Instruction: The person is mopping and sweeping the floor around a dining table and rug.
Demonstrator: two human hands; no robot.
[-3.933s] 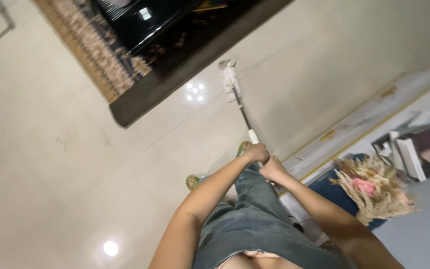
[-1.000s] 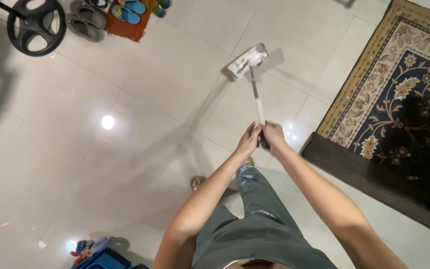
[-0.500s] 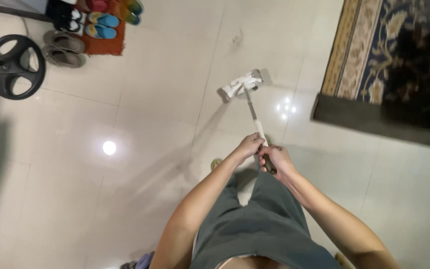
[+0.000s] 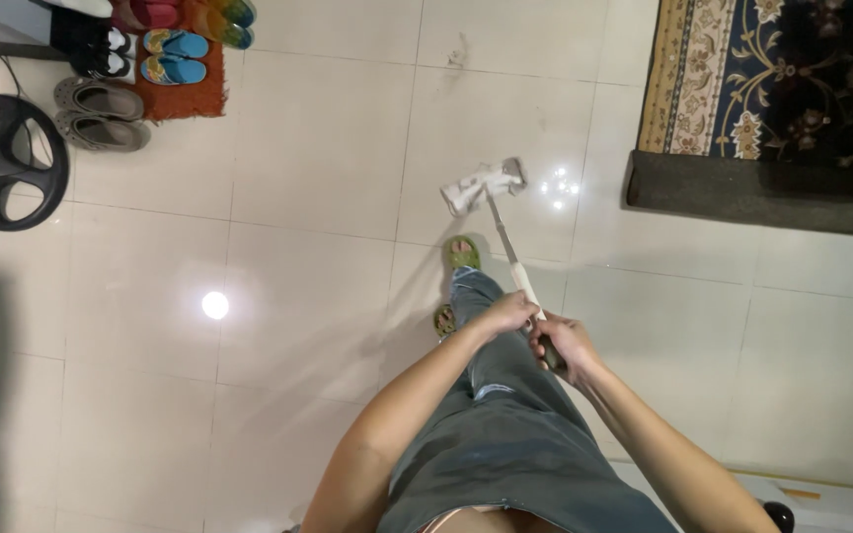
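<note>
We hold a flat mop (image 4: pixel 505 232) with both hands, looking straight down at a pale tiled floor (image 4: pixel 318 148). Our left hand (image 4: pixel 507 313) is curled closed around the white part of the handle, its fingers wrapped over the shaft so that little of the pole shows beneath them. Our right hand (image 4: pixel 565 345) sits just below it, nearly touching, and is also closed in a fist around the darker grip at the handle's end. Neither hand shows any gap between fingers and pole.

From our hands the handle slants up and to the left in the view, down to the white mop head (image 4: pixel 483 185), which lies flat on the tiles just beside a cluster of bright light reflections. The head is near the dark border of a patterned rug (image 4: pixel 772 99) but apart from it.

Our legs in grey-green trousers (image 4: pixel 505 434) fill the lower middle of the view, and one foot in a green sandal (image 4: pixel 463 253) stands on the floor just below the mop head, to the left of the handle.

At the upper left, well apart from the mop, an orange mat (image 4: pixel 185 89) carries several pairs of colourful shoes, with a pair of grey slippers (image 4: pixel 101 114) beside it and a black wheel-shaped object (image 4: pixel 2 163) further left.
</note>
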